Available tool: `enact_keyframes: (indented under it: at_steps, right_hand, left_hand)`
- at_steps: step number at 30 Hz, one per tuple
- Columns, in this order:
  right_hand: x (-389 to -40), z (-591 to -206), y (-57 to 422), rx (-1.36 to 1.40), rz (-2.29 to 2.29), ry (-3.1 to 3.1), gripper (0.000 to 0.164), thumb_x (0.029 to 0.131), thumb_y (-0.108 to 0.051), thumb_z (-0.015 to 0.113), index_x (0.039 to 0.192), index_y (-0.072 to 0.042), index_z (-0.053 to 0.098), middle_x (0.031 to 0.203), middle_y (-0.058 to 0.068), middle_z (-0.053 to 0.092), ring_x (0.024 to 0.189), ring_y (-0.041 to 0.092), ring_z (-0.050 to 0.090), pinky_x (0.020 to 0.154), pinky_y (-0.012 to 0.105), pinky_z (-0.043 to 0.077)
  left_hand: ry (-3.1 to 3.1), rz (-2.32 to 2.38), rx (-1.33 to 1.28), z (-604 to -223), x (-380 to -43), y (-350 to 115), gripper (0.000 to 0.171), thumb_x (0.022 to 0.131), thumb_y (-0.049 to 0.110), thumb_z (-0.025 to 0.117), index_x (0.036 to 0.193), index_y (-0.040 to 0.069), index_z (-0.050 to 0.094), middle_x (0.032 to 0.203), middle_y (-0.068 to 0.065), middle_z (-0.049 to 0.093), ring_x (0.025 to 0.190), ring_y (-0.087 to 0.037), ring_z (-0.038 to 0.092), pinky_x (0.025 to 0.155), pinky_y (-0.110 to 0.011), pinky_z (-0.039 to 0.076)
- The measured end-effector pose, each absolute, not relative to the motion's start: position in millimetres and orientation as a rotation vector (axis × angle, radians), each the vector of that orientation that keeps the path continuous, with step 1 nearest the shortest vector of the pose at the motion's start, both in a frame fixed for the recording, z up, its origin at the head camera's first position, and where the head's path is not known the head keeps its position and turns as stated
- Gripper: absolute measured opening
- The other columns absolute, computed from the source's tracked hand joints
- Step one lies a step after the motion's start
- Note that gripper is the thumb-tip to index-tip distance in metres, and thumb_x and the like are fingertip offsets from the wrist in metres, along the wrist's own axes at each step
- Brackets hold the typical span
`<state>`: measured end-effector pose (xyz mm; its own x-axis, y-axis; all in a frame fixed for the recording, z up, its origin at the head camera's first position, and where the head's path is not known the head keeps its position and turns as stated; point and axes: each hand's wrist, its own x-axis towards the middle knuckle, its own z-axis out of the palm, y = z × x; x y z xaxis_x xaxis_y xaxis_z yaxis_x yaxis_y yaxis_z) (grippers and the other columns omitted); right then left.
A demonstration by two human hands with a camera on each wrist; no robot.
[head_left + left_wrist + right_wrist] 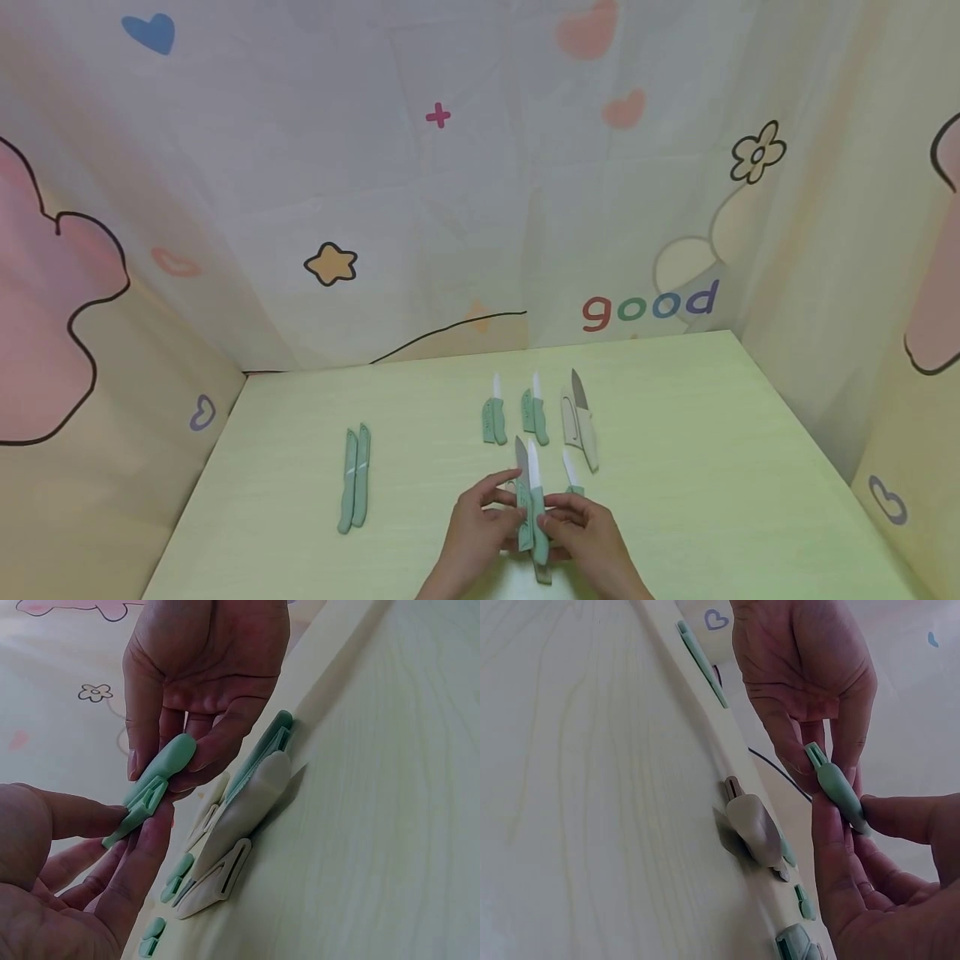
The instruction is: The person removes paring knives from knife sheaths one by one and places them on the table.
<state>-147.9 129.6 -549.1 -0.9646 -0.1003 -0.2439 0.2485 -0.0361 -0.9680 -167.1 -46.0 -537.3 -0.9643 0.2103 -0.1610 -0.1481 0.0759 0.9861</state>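
In the head view, my right hand [596, 537] pinches a knife with a green handle [538, 521] and a white blade [534, 462] that points away from me. Beside it, my left hand [474, 527] holds the green blade sheath [524, 537] between thumb and fingers, side by side with the handle. The left wrist view shows handle and sheath [142, 810] raised over the table. Below them lies a beige-handled knife [247, 810] with its beige sheath [221, 885] alongside. A green knife [572, 473] with a white blade is partly hidden by the right hand.
Two green sheathed knives [356, 479] lie together at the left of the pale table [247, 467]. Farther back are two small green knives [498, 417] [538, 417] with sheaths beside them, and a beige knife [586, 425] with its sheath. Printed curtains [420, 208] enclose the table.
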Motion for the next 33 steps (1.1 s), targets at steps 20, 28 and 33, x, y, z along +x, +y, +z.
enact_keyframes:
  at_steps: [20, 28, 33]
  right_hand:
    - [-145, -551, 115, 0.133, -2.017, 2.072, 0.042, 0.089, -0.015, 0.069, 0.125, 0.005, 0.059, 0.091, 0.011, 0.069, 0.074, 0.024, 0.065, 0.060, 0.036, 0.061]
    - [-145, -554, 103, 0.090, -2.012, 2.021, 0.045, 0.084, -0.007, 0.070, 0.125, 0.006, 0.058, 0.091, 0.011, 0.067, 0.074, 0.022, 0.065, 0.060, 0.036, 0.060]
    - [-144, -557, 96, 0.016, -1.990, 2.026, 0.044, 0.084, -0.005, 0.070, 0.125, 0.006, 0.058, 0.091, 0.011, 0.068, 0.073, 0.022, 0.066, 0.060, 0.035, 0.061]
  left_hand:
    - [2.074, 1.991, 0.000, -556, -167, -62, 0.046, 0.084, 0.004, 0.070, 0.128, 0.007, 0.057, 0.097, -0.012, 0.066, 0.078, -0.023, 0.067, 0.057, -0.038, 0.061]
    - [2.085, 1.989, 0.039, -556, -163, -77, 0.050, 0.083, 0.001, 0.069, 0.130, 0.002, 0.054, 0.101, -0.015, 0.064, 0.084, -0.024, 0.066, 0.059, -0.040, 0.061]
    - [2.098, 1.972, 0.033, -559, -161, -86, 0.051, 0.082, 0.000, 0.069, 0.130, 0.002, 0.055, 0.103, -0.015, 0.063, 0.085, -0.024, 0.065, 0.060, -0.039, 0.061]
